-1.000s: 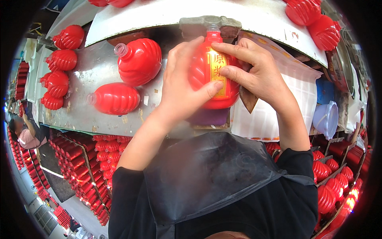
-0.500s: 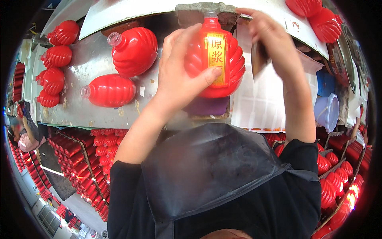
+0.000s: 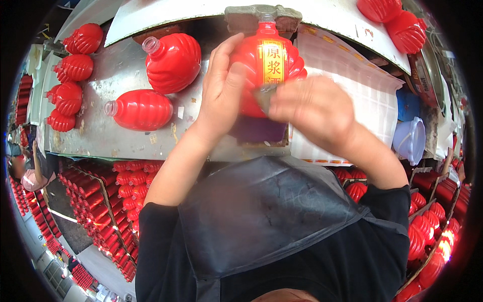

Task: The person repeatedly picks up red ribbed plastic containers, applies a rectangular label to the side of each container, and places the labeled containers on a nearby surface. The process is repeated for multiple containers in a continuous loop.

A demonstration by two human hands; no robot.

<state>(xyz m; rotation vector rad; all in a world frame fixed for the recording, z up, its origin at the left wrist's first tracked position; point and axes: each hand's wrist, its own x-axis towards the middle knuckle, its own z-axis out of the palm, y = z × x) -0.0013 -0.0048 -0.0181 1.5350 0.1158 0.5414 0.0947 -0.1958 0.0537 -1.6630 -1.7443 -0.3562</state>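
Observation:
A ribbed red plastic bottle (image 3: 294,60) with a clear neck lies in front of me, its neck pointing away against a grey padded block (image 3: 241,21). Down its middle runs a yellow and red label (image 3: 273,53). My left hand (image 3: 216,90) steadies the bottle's left side, fingers along it and thumb raised near its face. My right hand (image 3: 314,108), blurred by motion, grips a flat dark scraper-like piece (image 3: 264,95) at the label's lower end. That hand covers the bottle's lower right. Beneath the bottle shows a purple pad (image 3: 259,132).
Two red bottles, one rounder (image 3: 173,63) and one narrower (image 3: 141,109), lie left on the metal table (image 3: 201,146); several more (image 3: 68,98) line its far left. Translucent label sheets (image 3: 347,80) cover the right, beside a pale bucket (image 3: 410,141). Stacked bottles (image 3: 95,206) stand below; a person (image 3: 32,176) is leftward.
My right hand has come down and left from beside the bottle, bringing the scraper-like piece onto the label's lower end. My left thumb has lifted off the label.

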